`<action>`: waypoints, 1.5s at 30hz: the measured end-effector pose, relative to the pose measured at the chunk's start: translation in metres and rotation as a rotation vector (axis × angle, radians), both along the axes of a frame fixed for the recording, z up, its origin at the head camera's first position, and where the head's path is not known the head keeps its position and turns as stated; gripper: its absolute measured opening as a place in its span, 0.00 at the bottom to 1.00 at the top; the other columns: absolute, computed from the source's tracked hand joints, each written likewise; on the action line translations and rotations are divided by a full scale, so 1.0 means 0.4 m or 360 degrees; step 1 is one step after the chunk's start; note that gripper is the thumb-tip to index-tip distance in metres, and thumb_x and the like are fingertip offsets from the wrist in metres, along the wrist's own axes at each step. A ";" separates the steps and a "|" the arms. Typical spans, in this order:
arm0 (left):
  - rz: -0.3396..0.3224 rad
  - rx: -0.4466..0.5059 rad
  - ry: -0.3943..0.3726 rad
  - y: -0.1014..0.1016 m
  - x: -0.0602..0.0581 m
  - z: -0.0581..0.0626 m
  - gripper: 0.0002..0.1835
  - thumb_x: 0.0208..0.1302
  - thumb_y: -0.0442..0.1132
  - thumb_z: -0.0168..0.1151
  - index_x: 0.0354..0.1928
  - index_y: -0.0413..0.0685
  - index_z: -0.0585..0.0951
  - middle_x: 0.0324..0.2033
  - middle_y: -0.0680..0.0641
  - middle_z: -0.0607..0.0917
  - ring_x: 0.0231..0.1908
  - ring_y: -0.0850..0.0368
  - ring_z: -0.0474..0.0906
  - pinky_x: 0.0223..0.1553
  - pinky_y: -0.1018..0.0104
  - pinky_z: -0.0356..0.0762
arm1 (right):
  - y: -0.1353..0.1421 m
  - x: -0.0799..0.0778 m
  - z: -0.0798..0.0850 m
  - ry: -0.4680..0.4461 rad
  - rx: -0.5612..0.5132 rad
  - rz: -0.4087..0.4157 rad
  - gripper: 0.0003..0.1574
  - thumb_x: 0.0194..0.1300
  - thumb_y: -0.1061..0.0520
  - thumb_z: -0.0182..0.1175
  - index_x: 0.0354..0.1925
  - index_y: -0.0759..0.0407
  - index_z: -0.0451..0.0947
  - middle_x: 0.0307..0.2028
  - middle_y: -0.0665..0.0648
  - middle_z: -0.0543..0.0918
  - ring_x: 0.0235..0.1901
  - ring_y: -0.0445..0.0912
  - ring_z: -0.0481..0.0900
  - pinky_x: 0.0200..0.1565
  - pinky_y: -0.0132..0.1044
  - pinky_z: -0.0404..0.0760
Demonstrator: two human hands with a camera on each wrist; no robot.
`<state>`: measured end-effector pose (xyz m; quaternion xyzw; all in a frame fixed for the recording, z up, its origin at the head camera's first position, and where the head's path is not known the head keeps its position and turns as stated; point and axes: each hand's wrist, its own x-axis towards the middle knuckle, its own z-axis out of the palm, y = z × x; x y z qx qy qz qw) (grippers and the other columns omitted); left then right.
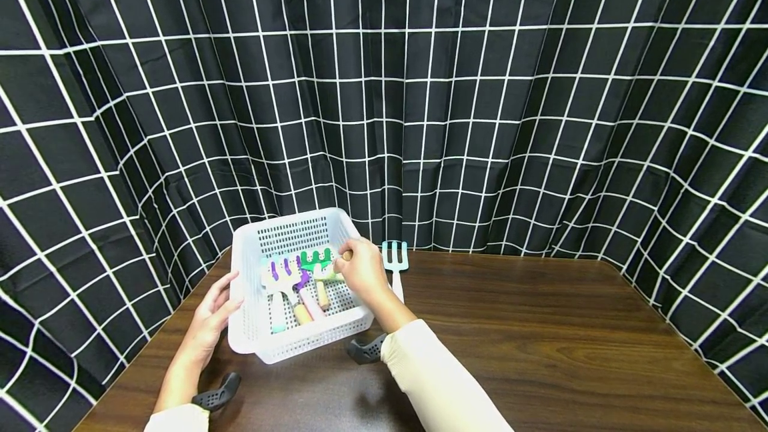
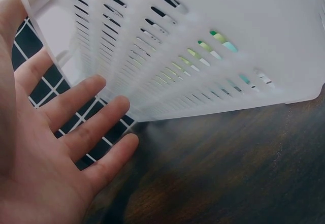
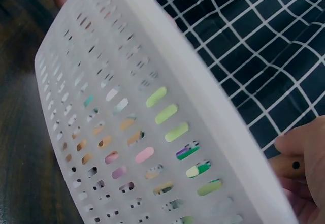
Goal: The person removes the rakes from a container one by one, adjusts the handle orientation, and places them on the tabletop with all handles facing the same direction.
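Head view: white basket [image 1: 318,336] at the left side of the table [image 1: 510,325], tools [image 1: 282,283] inside. Right hand [image 1: 366,269] pinches a wooden handle [image 1: 347,255] above them, fingers curled; left hand [image 1: 210,317] is at the left rim, fingers loosely extended. I'd brace that rim and keep the handle off the green rake [image 1: 315,263]; crowded heads could snag. Fork [image 1: 396,265] lies outside on the table, partly behind the right forearm [image 1: 396,312]. Curtain [image 1: 480,119] close behind.

Left wrist: fingers spread, not wrapped round the basket. Support looks light.

Right wrist: handle pinched; basket rim hides its far end.
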<state>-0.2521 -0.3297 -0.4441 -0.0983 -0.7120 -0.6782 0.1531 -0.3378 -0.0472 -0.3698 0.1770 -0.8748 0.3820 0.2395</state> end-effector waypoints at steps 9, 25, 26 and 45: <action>-0.0006 0.0015 0.0020 0.003 -0.001 0.006 0.29 0.72 0.30 0.51 0.71 0.40 0.57 0.50 0.57 0.80 0.45 0.63 0.79 0.43 0.72 0.73 | 0.035 0.006 0.008 0.0036 -0.0178 -0.0026 0.08 0.51 0.60 0.72 0.32 0.59 0.83 0.29 0.52 0.79 0.30 0.45 0.76 0.33 0.35 0.75; -0.0029 0.0043 0.0029 0.005 0.001 0.001 0.28 0.72 0.30 0.51 0.71 0.39 0.57 0.50 0.57 0.80 0.43 0.64 0.80 0.41 0.71 0.75 | 0.131 0.041 -0.010 0.0114 -0.0502 0.0101 0.09 0.54 0.64 0.71 0.36 0.63 0.84 0.32 0.54 0.81 0.28 0.46 0.80 0.30 0.29 0.77; -0.0034 0.0044 0.0033 0.005 0.001 0.001 0.28 0.72 0.29 0.51 0.71 0.39 0.57 0.50 0.57 0.80 0.43 0.63 0.80 0.41 0.71 0.75 | 0.138 0.045 -0.010 0.0123 -0.0521 0.0106 0.09 0.54 0.64 0.71 0.37 0.63 0.84 0.32 0.55 0.81 0.29 0.47 0.80 0.31 0.29 0.77; -0.0043 0.0059 0.0046 -0.001 0.000 -0.003 0.28 0.72 0.29 0.50 0.71 0.39 0.58 0.50 0.54 0.81 0.43 0.63 0.80 0.41 0.71 0.75 | 0.245 0.153 0.057 0.0075 -0.1059 0.0310 0.11 0.60 0.73 0.62 0.42 0.75 0.80 0.34 0.67 0.80 0.28 0.58 0.83 0.33 0.33 0.81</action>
